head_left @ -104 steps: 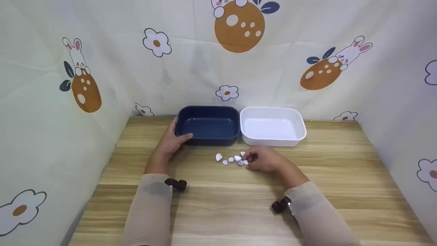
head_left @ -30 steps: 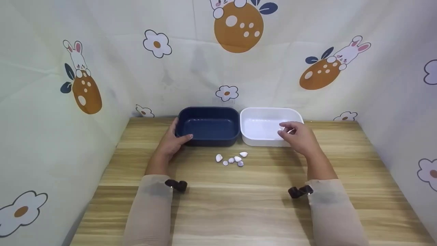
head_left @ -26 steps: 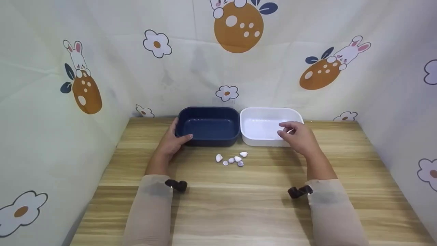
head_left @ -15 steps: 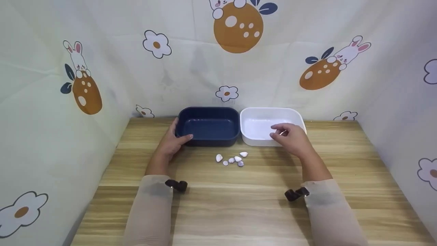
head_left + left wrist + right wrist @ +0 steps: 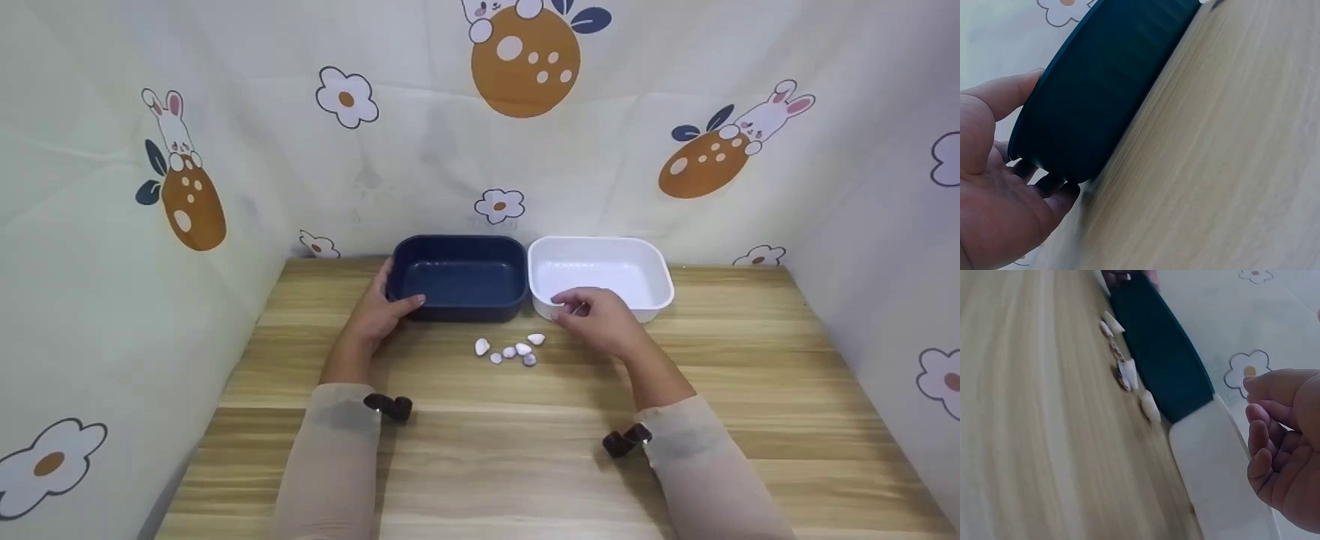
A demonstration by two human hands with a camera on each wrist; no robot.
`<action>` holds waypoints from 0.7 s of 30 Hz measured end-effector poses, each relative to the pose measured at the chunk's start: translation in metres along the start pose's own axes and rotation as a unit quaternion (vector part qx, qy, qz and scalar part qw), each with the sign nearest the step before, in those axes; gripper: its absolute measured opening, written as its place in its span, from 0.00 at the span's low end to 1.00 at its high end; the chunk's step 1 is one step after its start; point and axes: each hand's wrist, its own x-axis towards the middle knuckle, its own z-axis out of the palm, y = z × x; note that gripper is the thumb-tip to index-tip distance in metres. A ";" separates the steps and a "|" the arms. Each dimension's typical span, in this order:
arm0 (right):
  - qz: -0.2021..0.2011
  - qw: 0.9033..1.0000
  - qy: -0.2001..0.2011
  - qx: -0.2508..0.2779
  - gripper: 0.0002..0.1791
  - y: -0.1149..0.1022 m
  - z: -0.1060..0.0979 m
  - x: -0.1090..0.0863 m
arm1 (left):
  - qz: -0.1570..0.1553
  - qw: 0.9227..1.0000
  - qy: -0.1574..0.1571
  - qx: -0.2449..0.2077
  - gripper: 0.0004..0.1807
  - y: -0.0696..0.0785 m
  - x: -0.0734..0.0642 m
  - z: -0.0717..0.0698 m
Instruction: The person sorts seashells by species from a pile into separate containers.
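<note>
My left hand (image 5: 373, 315) grips the left end of a dark blue rectangular container (image 5: 465, 311). In the left wrist view, the thumb (image 5: 1013, 93) lies on its rim while the other fingers bend against its end. A white container (image 5: 657, 300) stands right beside the blue one. Above its front edge hovers my right hand (image 5: 606, 321), fingers loosely bent and thumb close to the index finger; nothing shows between them in the right wrist view. Several small white and greyish seashells (image 5: 523, 349) lie on the table in front of the containers, left of the right hand.
The wood-grain table (image 5: 480, 465) runs back to a cloth wall (image 5: 420, 165) printed with rabbits, oranges and flowers. Cloth also closes off both sides. Each sleeve carries a small black wrist camera (image 5: 390, 407).
A shell at the right of the group left the table, and my right hand went over the white container. Since then it has come back left and nearer. The left hand stays put.
</note>
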 end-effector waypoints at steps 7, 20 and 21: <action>-0.004 1.000 -0.020 0.002 0.17 -0.004 0.014 -0.002 | 0.002 1.000 -0.004 -0.016 0.60 -0.001 0.001 0.000; -0.014 0.996 -0.082 -0.017 0.16 0.003 0.029 -0.004 | -0.005 1.000 0.000 -0.005 0.59 -0.002 0.000 0.000; -0.016 0.996 -0.084 -0.015 0.16 0.004 0.030 -0.004 | -0.006 1.000 -0.001 -0.004 0.59 -0.001 0.000 -0.001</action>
